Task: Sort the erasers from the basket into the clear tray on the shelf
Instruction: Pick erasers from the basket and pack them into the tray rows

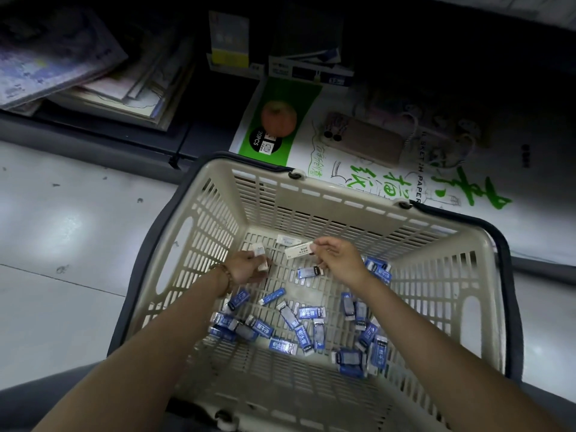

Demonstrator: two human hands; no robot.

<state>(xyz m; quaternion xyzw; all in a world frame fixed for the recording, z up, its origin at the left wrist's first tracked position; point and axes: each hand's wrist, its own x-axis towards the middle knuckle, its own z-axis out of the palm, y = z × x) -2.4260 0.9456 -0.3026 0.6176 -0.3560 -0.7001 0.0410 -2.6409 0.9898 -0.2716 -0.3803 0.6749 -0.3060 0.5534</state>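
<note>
Your left grip (pixel 249 265) is curled round small white erasers (pixel 259 248) at the middle of the frame, deep in the beige basket (pixel 343 199). Your right grip (pixel 338 260), just beside it, pinches a long white eraser (pixel 298 250) by its end. Blue-sleeved erasers (pixel 293 318) lie scattered over the basket floor, lower centre and lower right.

A pale, glossy tiled floor (pixel 62 232) carries soft patches of reflected light. Beyond it a dark low shelf (pixel 93 135) sits in deep shadow, stacked with slanting paper pads (pixel 56 57). A green-and-white sketch-paper pack (pixel 358 188) lies alongside.
</note>
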